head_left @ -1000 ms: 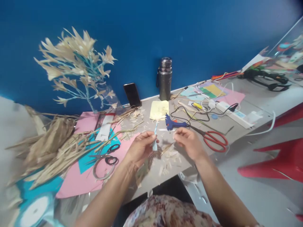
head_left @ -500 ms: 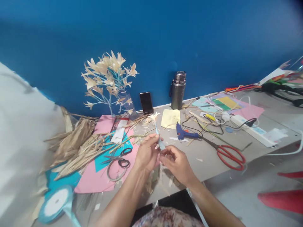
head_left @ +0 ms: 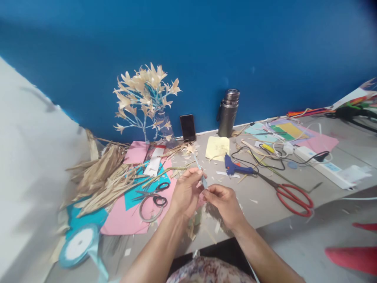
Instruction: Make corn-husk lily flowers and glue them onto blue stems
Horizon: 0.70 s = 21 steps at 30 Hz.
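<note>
A blue wall point(head_left: 188, 39) rose behind the bench point(head_left: 259, 196), whose surface carried everything else. A bunch of pale flowers point(head_left: 154, 78) on light-blue stems stood at the back, left of the middle, and below it to the left lay a heap of dry husks point(head_left: 101, 167). A pink sheet point(head_left: 125, 216) was spread in front of the heap. On the right a white power strip point(head_left: 322, 165) lay at a slant, while a metal flask point(head_left: 228, 116) stood upright near the wall. Large red-handled scissors point(head_left: 279, 187) pointed toward a blue glue gun point(head_left: 237, 169).

The left hand point(head_left: 185, 190) and the right hand point(head_left: 224, 202) worked close together over the front of the bench. At the near left lay a roll of light-blue ribbon point(head_left: 78, 243), its loose end trailing. A phone point(head_left: 187, 127) leaned by the wall, left of the flask. Black-handled scissors point(head_left: 159, 200) rested beside a grey ring point(head_left: 140, 208).

Smallest was a single flower point(head_left: 190, 148) on a light-blue stem, held between the hands, its bloom pointing away from the person. The left fingers pinched the stem; the right fingers, pressed together, pinched the lower end of its light-blue strip point(head_left: 204, 181).
</note>
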Available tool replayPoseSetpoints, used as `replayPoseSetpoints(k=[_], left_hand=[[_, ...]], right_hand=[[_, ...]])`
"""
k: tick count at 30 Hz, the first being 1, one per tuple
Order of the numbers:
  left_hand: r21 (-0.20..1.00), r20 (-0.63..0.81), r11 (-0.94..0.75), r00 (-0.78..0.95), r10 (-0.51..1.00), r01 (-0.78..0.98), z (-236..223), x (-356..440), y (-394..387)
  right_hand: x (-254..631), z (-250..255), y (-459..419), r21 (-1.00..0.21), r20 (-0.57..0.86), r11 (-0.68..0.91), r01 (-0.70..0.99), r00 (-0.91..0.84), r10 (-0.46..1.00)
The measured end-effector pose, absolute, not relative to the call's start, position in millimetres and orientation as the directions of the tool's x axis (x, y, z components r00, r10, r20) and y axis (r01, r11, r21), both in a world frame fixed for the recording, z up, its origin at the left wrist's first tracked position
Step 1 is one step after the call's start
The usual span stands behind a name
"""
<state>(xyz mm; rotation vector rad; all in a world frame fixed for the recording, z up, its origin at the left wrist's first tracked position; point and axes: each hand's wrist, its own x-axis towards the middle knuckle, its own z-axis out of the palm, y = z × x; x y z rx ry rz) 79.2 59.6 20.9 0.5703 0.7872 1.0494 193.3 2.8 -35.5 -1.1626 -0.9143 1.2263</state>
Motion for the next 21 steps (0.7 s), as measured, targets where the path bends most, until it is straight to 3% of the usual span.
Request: replayPoseSetpoints(k=[4,9,15,21], left_hand=[[0.753,-0.293,0.423,0.318,0.902,-0.504,20.6,76.8,56.4],[0.745,-0.298,0.46,0.377,0.877,-0.483,22.2,71.6,51.3],[0.751,-0.281,0.404,0.301,0.911,-0.522,22.3,71.8,49.7],[0.755,-0.279,0.413,0.32,0.905,-0.51,22.0,72.1,46.1]], right_hand=[[193.5,-34.3,0.8,-0.95,-0.107,-0.086,-0.301,0.057,0.993],[196.3,-30.3,-1.4,-0.809,-0.224,-0.318,-0.495,-0.24,0.945],[188.0,-32.9,-4.9,-0.85,-0.203,-0.197,-0.488,-0.042,0.978],[190.8,-30.4,-7.2,-0.822,-0.193,-0.202,-0.532,-0.073,0.979]])
